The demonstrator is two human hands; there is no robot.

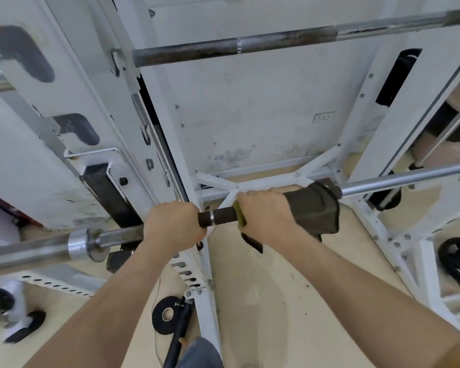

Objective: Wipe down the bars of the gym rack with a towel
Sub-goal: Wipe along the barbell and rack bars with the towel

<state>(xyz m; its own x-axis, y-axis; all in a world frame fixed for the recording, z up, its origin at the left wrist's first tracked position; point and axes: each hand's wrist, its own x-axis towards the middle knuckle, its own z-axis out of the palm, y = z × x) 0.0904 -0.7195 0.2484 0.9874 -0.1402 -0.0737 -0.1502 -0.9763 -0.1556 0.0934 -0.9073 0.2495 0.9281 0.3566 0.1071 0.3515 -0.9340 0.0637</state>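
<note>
The white gym rack [369, 134] fills the view, its uprights rising on both sides of the near barbell [398, 180], which crosses the picture from lower left to upper right. A second, rust-marked bar [250, 46] sits well above the barbell, running in about the same direction. Below the barbell is the pale floor [250, 288].

A dark olive towel [314, 208] is wrapped around the barbell right of its middle, with loose ends hanging under the shaft. The right hand [266, 216] grips the towel at its left end, fingers curled over the top, so most of the cloth lies to the right of the grip and the bare shiny shaft follows after it. The left hand [174, 221] is wrapped around the bare barbell further left, near the collar; a short dark knurled stretch shows between the two hands. A small black weight plate [166, 314] lies on the floor beneath the barbell.
</note>
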